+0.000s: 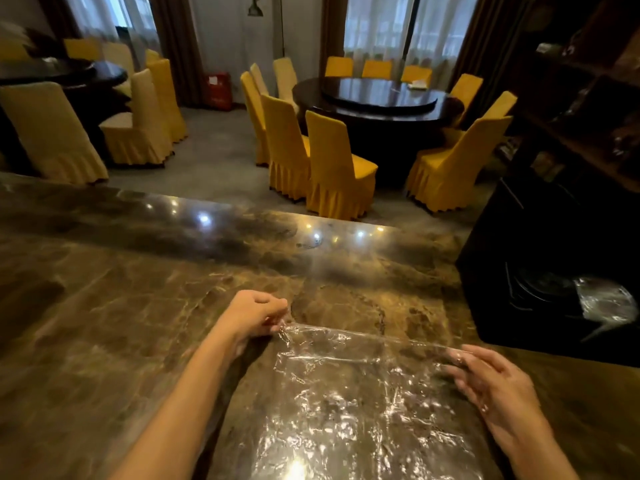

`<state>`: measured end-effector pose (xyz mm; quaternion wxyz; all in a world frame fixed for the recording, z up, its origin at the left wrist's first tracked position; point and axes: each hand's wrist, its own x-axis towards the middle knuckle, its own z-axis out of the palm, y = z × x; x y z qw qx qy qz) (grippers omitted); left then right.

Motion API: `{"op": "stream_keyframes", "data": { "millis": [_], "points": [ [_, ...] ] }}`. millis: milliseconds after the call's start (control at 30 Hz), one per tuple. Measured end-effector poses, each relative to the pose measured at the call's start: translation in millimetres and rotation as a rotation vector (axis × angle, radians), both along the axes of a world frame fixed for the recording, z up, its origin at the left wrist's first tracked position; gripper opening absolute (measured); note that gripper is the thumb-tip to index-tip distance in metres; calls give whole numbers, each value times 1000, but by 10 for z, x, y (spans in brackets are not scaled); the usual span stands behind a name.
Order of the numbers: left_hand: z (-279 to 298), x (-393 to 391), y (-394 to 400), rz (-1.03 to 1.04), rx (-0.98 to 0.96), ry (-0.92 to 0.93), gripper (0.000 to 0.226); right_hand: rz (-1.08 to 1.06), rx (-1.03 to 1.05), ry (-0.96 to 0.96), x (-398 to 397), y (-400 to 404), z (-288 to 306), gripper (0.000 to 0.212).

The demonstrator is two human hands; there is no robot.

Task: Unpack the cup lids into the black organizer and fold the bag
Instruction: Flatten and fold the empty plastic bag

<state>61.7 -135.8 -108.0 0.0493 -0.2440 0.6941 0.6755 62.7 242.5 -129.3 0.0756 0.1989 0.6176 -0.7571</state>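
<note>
The clear bag point(349, 393) lies flat on the marble surface point(138, 289), its far edge pinched by the left hand point(254, 315) and right hand point(491, 382) — folding looks underway — and next calls for drawing that edge evenly nearer, the black organizer point(554, 271) standing apart on the right.

The polished brown marble counter point(138, 289) lies bare left of and beyond the crinkled clear plastic bag point(346, 393); right of the bag, the tall black box-shaped organizer point(540, 271) blocks passage.
</note>
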Motion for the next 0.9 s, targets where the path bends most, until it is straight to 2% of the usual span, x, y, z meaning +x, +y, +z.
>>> {"op": "stream_keyframes", "data": {
  "millis": [200,333,433,567,700,900],
  "points": [
    [-82,48,-73,-35,24,-34,25,-71,49,78,-22,15,-93,21],
    [-89,51,-54,-55,108,-33,35,-49,54,122,-7,20,-93,22],
    [-98,42,-26,-129,86,-47,44,-15,83,158,-2,35,-94,22],
    [-115,94,-7,-187,95,-36,29,-31,83,176,-4,72,-125,20],
    [-203,152,16,-80,75,35,10,-89,73,197,13,106,-168,16],
    [-258,210,26,173,207,148,25,-169,39,205,16,173,-198,14]
  ]
}}
